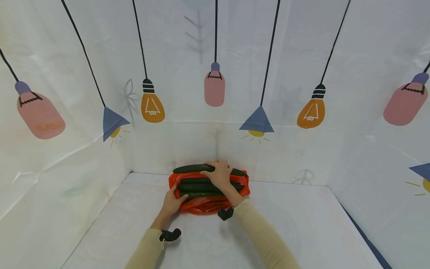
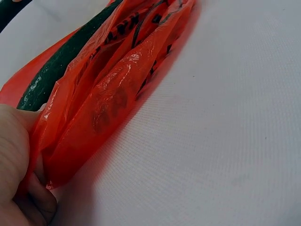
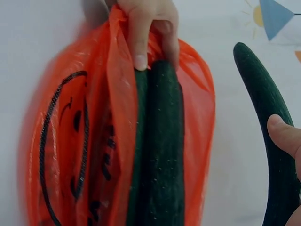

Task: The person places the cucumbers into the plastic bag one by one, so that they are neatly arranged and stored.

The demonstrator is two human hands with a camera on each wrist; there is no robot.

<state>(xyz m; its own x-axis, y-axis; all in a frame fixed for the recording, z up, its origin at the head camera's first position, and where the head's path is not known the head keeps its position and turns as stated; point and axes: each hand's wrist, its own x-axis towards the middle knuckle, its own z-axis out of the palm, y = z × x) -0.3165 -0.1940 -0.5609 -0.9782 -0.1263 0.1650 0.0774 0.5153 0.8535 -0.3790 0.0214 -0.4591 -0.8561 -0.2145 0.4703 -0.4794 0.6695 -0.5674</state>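
A red plastic bag (image 1: pixel 205 206) with black print lies at the back of the table, with several dark green cucumbers (image 1: pixel 198 188) side by side in its opening. My right hand (image 1: pixel 220 175) grips a single cucumber (image 3: pixel 258 87) along the bag's far side; the right wrist view shows it apart from the others, thumb across it. At the bag's left end, my left hand (image 1: pixel 172 203) holds the plastic, its thumb by the cucumber ends. In the left wrist view, the red film runs over the left fingers (image 2: pixel 42 200), partly hiding them.
The white table (image 1: pixel 295 224) meets a white sheet wall (image 1: pixel 282 157) printed with hanging lamps right behind the bag. Another sheet wall stands at the left. Both wrists carry black straps (image 1: pixel 169 235) below beige sleeves (image 1: pixel 265 235).
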